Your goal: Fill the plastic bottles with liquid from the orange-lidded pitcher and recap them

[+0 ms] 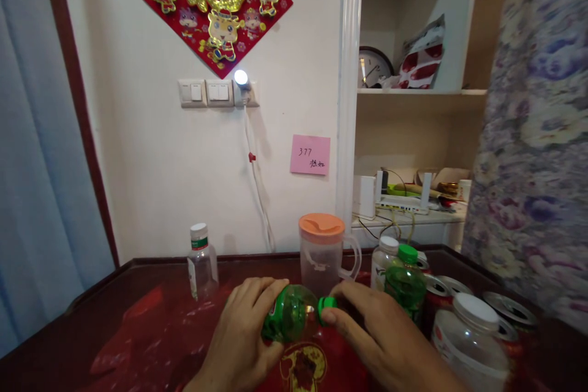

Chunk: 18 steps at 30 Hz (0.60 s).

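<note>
A clear green plastic bottle lies tipped on its side above the red tabletop, its neck pointing right. My left hand is wrapped around its body and hides the base. At the neck end, my right hand pinches the green bottle cap between thumb and fingers. Whether the cap sits fully on the neck I cannot tell. Just behind the bottle stands a translucent pitcher with an orange lid.
A clear white-capped bottle stands at the left. To the right are another green bottle, a white-capped jar, a smaller white-capped bottle and several drink cans. A cable hangs down the wall behind the table.
</note>
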Motion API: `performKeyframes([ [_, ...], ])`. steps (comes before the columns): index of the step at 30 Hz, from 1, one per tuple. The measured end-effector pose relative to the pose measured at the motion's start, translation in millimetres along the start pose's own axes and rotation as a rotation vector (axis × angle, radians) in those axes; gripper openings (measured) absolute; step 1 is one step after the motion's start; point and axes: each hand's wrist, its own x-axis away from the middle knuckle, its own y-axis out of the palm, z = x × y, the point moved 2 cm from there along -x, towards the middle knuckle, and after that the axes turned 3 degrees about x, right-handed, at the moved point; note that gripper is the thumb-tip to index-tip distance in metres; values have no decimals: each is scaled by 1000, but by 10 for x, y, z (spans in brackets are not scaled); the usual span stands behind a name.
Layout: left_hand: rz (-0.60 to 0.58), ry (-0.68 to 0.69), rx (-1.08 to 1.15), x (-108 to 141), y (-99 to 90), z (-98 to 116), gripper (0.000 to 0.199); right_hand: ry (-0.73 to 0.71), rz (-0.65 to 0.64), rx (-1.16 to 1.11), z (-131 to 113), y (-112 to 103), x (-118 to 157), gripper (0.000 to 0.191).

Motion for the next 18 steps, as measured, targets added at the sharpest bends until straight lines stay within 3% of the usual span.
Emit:
performKeyframes([
  [4,16,-6,14,-1,-2,7,73,-143,4,-72,-102,-26,-8,18],
  [7,11,-45,97,-20,-20,24,67,-304,52,-177,-213,-102,-2,26],
  [9,10,-78,175,-45,-39,55,65,-332,95,-220,-250,-159,7,25],
  [14,16,-295,627,-116,-26,164,56,-302,275,-221,-235,-319,48,19],
  [16,-10,-383,848,-111,39,198,63,-226,298,-217,-224,-374,38,19],
  [18,-34,-411,934,-79,125,207,64,-138,286,-221,-229,-425,0,19],
])
